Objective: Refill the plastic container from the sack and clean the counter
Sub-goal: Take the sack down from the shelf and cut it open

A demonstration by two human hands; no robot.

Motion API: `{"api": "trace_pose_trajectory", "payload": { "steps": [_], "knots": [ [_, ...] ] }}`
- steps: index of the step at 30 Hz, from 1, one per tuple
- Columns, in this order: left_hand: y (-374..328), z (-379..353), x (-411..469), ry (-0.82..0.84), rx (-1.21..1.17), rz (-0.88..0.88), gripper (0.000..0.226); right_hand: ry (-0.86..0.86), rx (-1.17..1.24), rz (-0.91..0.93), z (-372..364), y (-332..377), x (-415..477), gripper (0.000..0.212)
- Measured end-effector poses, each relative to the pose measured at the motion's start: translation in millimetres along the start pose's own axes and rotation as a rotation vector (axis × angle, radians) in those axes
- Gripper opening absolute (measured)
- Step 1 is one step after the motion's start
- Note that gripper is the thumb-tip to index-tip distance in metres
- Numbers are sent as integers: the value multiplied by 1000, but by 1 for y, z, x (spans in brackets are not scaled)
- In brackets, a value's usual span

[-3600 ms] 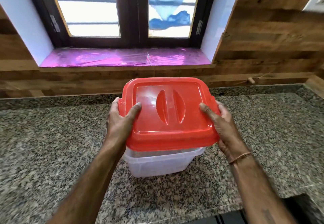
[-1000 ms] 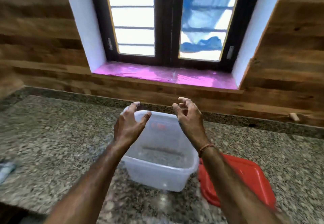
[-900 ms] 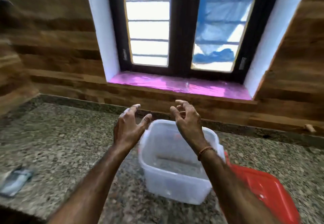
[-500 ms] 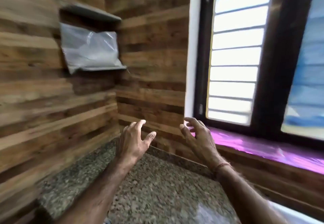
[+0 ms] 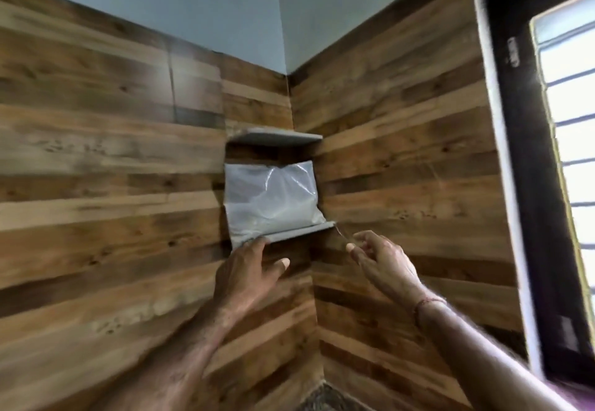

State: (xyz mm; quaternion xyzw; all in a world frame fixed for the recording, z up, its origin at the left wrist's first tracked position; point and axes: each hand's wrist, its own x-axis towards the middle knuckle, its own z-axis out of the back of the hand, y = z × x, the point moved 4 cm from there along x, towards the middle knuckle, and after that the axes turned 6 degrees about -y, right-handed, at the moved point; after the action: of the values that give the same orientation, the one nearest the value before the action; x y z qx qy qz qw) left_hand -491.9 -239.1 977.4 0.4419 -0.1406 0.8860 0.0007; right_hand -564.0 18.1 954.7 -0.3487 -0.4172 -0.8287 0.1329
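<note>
A clear plastic sack (image 5: 272, 199) of pale powder or grain sits on the lower grey corner shelf (image 5: 299, 229) set into the wood-panelled wall. My left hand (image 5: 249, 273) is raised just below the shelf's left end, fingers spread, fingertips at the shelf edge under the sack's corner. My right hand (image 5: 384, 262) hovers to the right of the shelf, fingers apart, holding nothing. The plastic container and its red lid are out of view.
A second grey shelf (image 5: 277, 137) juts out above the sack. Wood panelling covers both corner walls. The dark-framed window (image 5: 547, 185) stands at the right. A sliver of granite counter (image 5: 325, 399) shows at the bottom.
The view has swung up and left from the container on the counter to the corner shelf. Both hands have risen from above the container to just below the sack.
</note>
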Motion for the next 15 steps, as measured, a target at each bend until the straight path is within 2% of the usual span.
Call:
{"api": "trace_pose_trajectory", "payload": {
  "steps": [8,15],
  "knots": [
    [55,-4,137,-116,28,-67,66,-2,-90,152,-68,63,128,40],
    [100,-6,247,-252,242,-247,67,-35,-172,229,-133,99,223,47]
  ]
}}
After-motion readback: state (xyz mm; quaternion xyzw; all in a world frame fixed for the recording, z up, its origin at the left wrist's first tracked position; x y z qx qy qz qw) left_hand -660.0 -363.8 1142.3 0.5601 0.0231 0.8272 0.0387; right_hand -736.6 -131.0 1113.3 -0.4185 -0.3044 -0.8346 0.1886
